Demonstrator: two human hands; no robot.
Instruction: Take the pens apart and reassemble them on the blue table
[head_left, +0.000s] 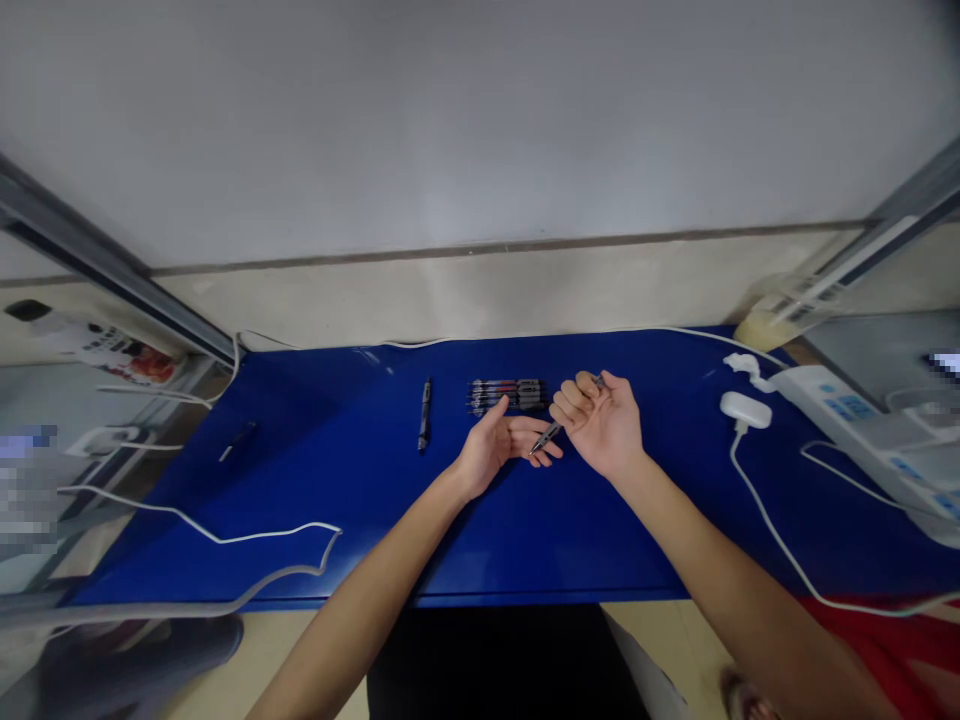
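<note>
Near the middle of the blue table (360, 500), my right hand (600, 420) is closed around a dark pen (550, 434). The pen slants down to the left, its tip just over the fingers of my left hand (501, 445). That hand lies palm up with its fingers stretched out; whether the tip touches them I cannot tell. Just beyond my hands, several pens (495, 392) lie side by side in a row, partly covered by my left thumb. Another pen (424, 414) lies alone, pointing away from me, left of the row.
A small dark object (238, 441) lies far left. White cables (255, 537) cross the table's left side. On the right are a white charger (745, 409), its cable, a white box (847, 410) and a cup (772, 325). A wall panel rises behind the table.
</note>
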